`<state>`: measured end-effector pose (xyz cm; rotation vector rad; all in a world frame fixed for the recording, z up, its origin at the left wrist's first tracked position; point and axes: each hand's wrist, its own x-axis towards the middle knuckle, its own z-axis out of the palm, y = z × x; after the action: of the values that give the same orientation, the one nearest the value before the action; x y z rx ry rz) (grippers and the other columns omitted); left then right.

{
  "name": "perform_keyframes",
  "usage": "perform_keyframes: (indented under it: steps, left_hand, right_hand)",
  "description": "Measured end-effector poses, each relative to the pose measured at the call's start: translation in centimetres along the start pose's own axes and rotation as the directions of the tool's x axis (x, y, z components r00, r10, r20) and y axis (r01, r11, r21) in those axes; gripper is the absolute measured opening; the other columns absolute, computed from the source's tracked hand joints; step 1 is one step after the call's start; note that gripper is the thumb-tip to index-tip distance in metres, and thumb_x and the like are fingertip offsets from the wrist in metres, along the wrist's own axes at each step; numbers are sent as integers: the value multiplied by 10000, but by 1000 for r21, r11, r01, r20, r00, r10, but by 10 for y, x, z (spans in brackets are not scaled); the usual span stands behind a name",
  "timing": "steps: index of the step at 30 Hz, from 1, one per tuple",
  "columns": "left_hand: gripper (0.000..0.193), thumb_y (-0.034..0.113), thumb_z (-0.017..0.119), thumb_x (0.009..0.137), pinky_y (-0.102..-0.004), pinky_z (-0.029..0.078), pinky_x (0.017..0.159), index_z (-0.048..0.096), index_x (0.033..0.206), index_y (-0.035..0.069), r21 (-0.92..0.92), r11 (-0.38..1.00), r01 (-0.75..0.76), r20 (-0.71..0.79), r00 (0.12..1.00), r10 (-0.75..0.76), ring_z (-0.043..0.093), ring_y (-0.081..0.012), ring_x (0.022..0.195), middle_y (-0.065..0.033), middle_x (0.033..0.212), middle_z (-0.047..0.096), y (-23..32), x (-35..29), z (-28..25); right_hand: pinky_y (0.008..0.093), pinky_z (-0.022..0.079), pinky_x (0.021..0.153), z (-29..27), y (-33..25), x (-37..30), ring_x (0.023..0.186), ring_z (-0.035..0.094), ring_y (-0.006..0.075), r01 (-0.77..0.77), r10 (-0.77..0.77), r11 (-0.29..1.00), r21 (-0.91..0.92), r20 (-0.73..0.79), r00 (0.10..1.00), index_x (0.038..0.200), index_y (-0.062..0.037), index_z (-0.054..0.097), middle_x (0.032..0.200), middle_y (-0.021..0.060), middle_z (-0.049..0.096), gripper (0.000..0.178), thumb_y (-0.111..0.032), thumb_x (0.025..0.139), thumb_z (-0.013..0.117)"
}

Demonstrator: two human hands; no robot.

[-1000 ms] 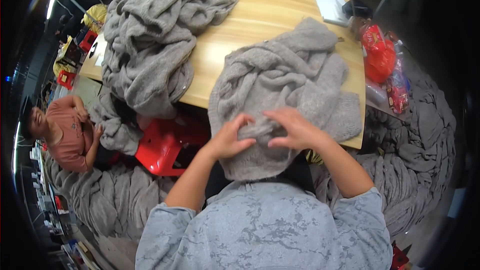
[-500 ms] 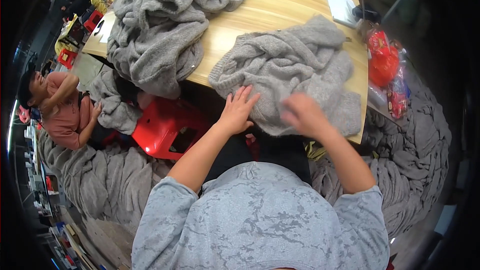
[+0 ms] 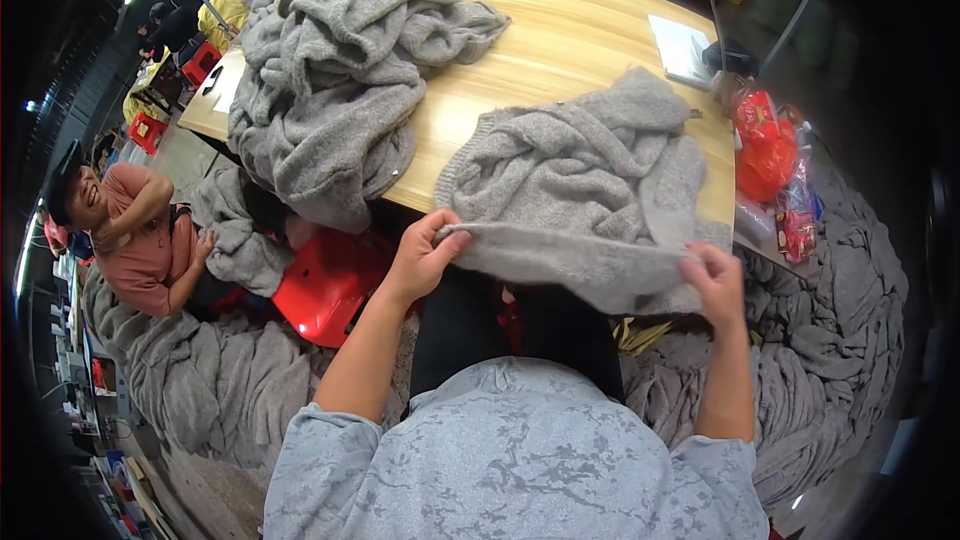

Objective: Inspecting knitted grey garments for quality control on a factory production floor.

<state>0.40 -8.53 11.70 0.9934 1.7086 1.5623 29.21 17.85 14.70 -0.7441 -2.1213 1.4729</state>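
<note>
A grey knitted sweater (image 3: 570,165) lies bunched on the near right part of the wooden table (image 3: 480,80), its ribbed edge toward the left. My left hand (image 3: 428,252) pinches one end of a stretch of its knit, thumb on top. The other end is gripped by my right hand (image 3: 714,282), fingers closed. Between them the cloth is drawn out in a band over the table's near edge, above my lap. What part of the garment this band is, I cannot tell.
A large heap of grey knitwear (image 3: 330,90) covers the table's left side. White papers (image 3: 682,48) lie at the far right, and a red plastic bag (image 3: 765,145) sits beyond the right edge. A person (image 3: 150,230) sits at left by a red stool (image 3: 325,285). More knitwear (image 3: 220,370) surrounds me.
Both hands have closed on the knit and moved apart, pulling its near part into a stretched band. The seated person has turned their head. Another person's hands now show at the far heap.
</note>
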Motion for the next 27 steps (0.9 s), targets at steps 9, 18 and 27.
perform_keyframes:
  steps: [9,18,27]
  left_hand:
    - [129,138,579,849,-179,366,635,515,894,35,-45,994,-99,-159,983,91,452,-38,702,37,770,527,8,17,-1]
    - [380,133,648,722,-377,413,810,493,1057,40,762,648,15,-264,920,289,503,-312,913,-170,998,514,-80,84,26]
    - [295,110,649,720,-358,423,800,536,986,50,680,681,-274,-21,920,391,512,-286,906,-131,959,514,-49,116,54]
  right_hand:
    - [237,367,507,-21,-63,16,552,453,70,169,-166,908,-383,43,985,713,6,543,594,22,519,203,-142,698,682]
    - [412,403,860,77,53,146,1026,473,335,199,-232,657,-727,56,971,1024,-48,536,1045,159,496,393,-147,676,689]
    - [420,414,821,61,91,183,936,516,332,124,-225,640,-758,-30,974,1018,-59,517,972,159,561,393,-231,705,680]
